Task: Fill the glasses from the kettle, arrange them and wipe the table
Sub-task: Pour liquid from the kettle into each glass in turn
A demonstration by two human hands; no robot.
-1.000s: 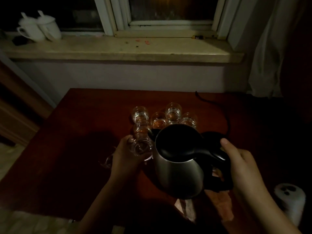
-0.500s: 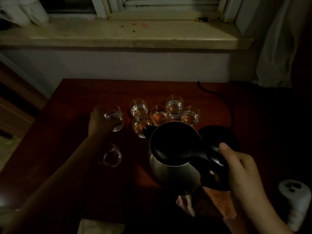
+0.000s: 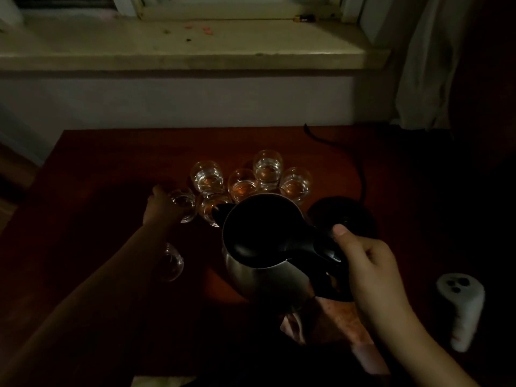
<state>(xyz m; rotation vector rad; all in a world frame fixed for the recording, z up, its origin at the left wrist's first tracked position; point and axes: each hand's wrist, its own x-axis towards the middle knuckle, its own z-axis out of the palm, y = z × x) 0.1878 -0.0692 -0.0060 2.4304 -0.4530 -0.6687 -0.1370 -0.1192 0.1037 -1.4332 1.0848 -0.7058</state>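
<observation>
The arranging step is in hand. The left hand (image 3: 160, 208) is wrapping around a filled glass (image 3: 183, 203) and setting it beside the cluster on the red-brown table (image 3: 97, 169). The right hand (image 3: 371, 269) is gripping the handle of the steel kettle (image 3: 265, 255), holding it above the table near its black base (image 3: 344, 219). Seven glasses are showing — five clustered, one held, one empty glass (image 3: 170, 262) standing apart. Next move, judged: bringing the spout over that empty glass — steadily.
</observation>
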